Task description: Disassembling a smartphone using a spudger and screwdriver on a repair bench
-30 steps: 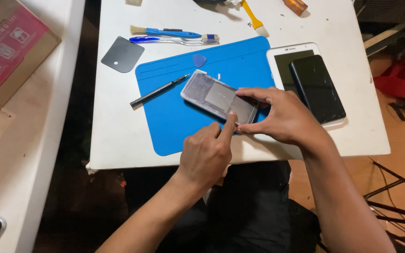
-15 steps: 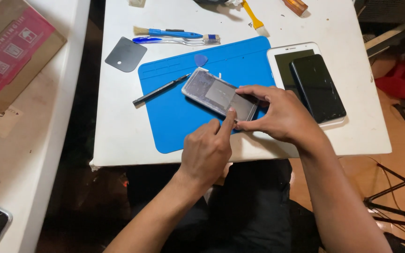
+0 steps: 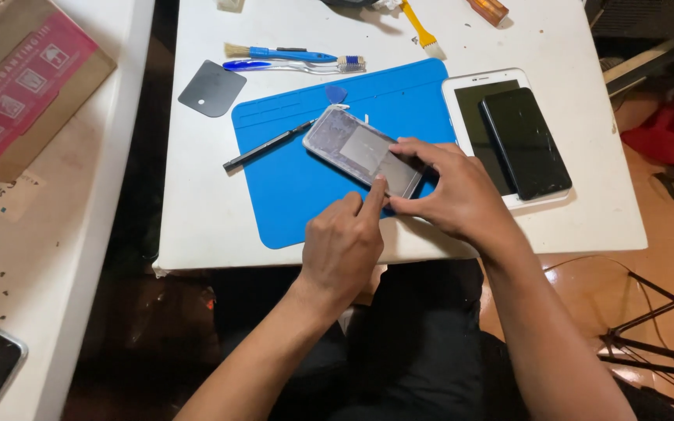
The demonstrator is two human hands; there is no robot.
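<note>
The person sits at the near edge of a small white table (image 3: 196,210), knees under it. The left hand (image 3: 345,245) hangs just past that edge, fist loosely curled, index fingertip pressed on the near end of a phone (image 3: 363,152) that lies face down with its back panel off. The right hand (image 3: 450,191) pinches the same near end, thumb on one long side and fingers over the other, so the phone is pinned at one corner only. The phone rests diagonally on a blue work mat (image 3: 298,179), its far end free and flat on the mat.

Left of the phone, a thin black stylus-like tool (image 3: 267,146) lies half on the mat, half on bare table. The left part of the mat is unoccupied. Right of the hands, touching the mat's edge, a white tablet (image 3: 462,93) carries a black phone (image 3: 524,143) stacked on it; its near corner sits close to the table edge.

Farther off: a blue pick (image 3: 337,94) on the mat's far strip, a dark plastic card (image 3: 212,88), a blue-handled brush (image 3: 278,53), a toothbrush (image 3: 298,67) and a yellow tool (image 3: 419,27).

A dark gap separates a second table (image 3: 56,257) at left, which holds a cardboard box (image 3: 25,86).
</note>
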